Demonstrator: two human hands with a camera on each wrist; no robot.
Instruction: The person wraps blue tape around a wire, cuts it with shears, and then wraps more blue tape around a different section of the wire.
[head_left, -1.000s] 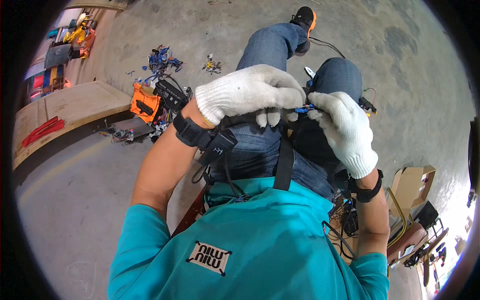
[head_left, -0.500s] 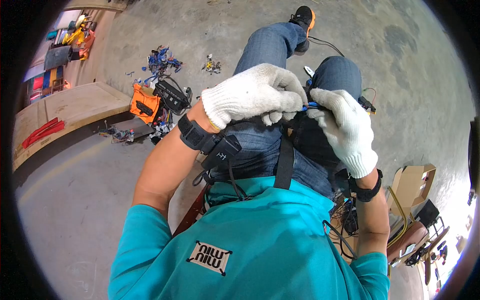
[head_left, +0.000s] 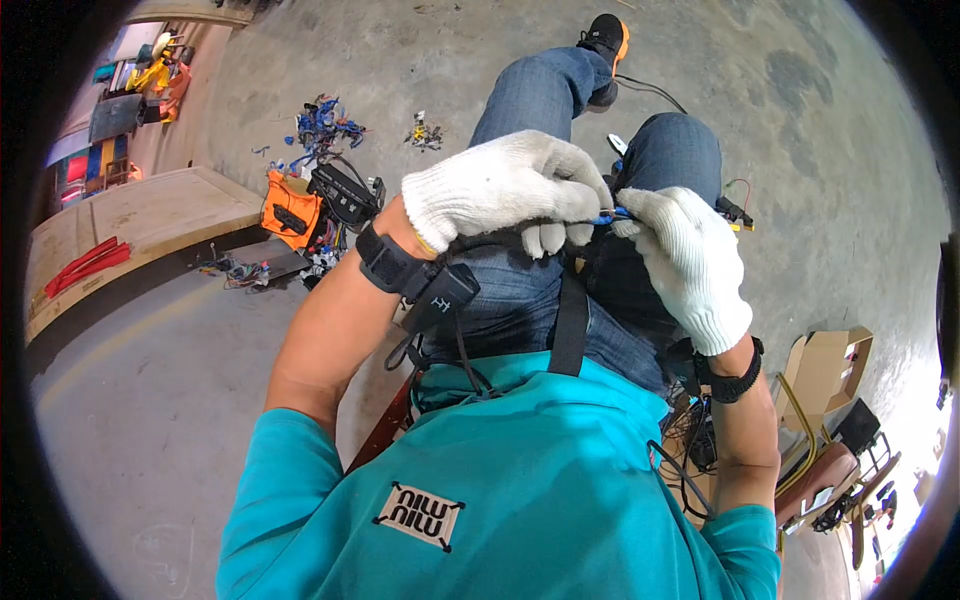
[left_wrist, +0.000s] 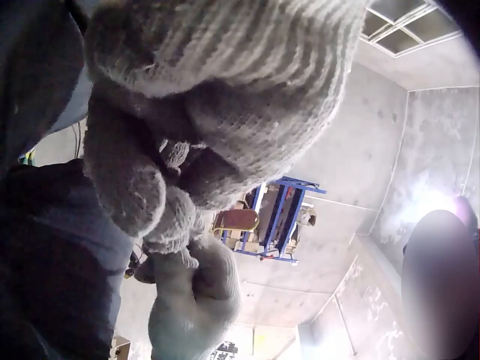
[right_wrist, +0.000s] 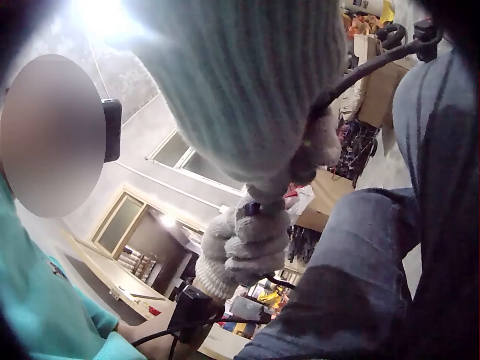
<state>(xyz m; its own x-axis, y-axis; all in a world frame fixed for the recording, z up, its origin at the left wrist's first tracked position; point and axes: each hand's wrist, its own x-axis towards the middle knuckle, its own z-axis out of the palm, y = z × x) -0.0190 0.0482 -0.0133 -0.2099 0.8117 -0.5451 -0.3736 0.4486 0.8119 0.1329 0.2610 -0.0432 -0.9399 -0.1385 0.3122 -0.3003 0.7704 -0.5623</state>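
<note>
Your gloved left hand (head_left: 500, 190) and right hand (head_left: 685, 255), both pinching the blue wire (head_left: 610, 214), upper centre of frame.

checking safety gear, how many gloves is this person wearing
2. One covers the left hand, one covers the right hand; both pinch a blue wire between them. No other gloves show.

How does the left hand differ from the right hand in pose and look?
The left hand lies crosswise with its back up, while the right hand points forward. The left wrist shows a black camera unit; the right wrist shows only a black strap. Both are gloved in white knit, and both seem to pinch the blue wire between them.
</note>
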